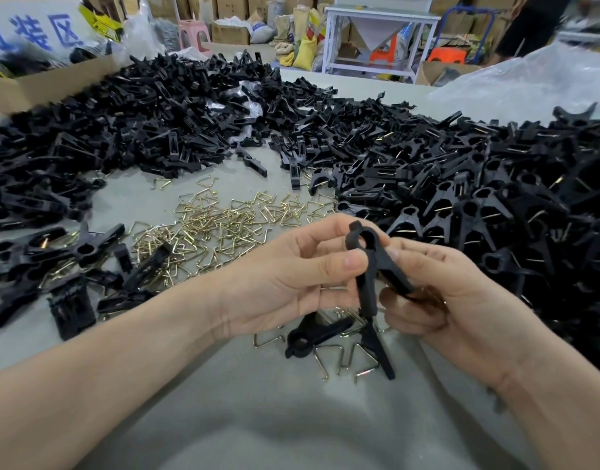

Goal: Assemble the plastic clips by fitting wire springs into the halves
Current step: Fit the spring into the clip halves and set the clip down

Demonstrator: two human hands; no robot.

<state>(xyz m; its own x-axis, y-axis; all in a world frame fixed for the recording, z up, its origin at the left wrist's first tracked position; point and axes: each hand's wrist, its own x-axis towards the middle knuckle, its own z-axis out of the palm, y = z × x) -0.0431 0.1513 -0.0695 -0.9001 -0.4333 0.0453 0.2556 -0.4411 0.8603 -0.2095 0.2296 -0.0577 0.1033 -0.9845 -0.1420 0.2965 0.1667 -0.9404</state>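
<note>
Head view: a black two-half plastic clip [368,266] is held upright between both hands. It is pinched below its ringed head by the thumb and forefinger of the left hand [292,276], and one splayed leg is gripped by the curled fingers of the right hand [437,293]. The halves are best kept aligned at the pivot while the spring ends are pressed fully home. Brass-coloured bent wire springs [217,228] are scattered beyond the left hand. Whether a spring is seated cannot be told, since the clip's middle is covered by fingers.
</note>
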